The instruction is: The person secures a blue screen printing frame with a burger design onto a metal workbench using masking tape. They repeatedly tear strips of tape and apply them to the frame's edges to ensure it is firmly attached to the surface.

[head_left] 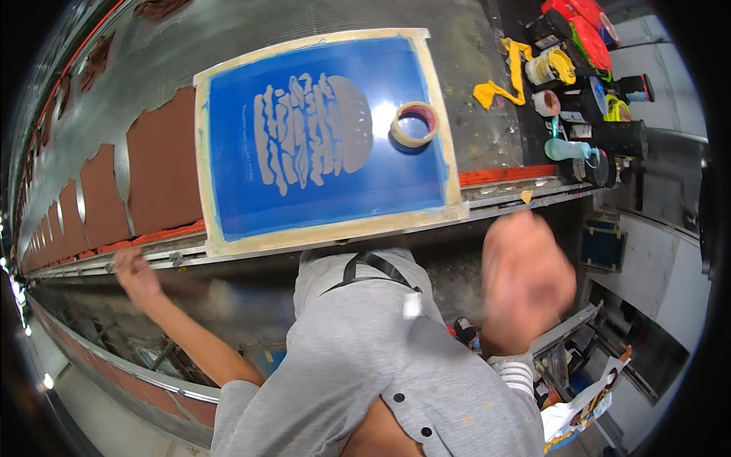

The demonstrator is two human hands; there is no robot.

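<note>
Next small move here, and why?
Probably lift the tape roll off the framed screen with the right hand: the roll sits on the blue surface beside the burger-shaped design, and that hand looks nearer to it than the left. Blur hides whether the right hand already holds something.

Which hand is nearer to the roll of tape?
Right. In the picture, the right hand is below and right of the roll of tape; the left hand is farther, below and left.
</note>
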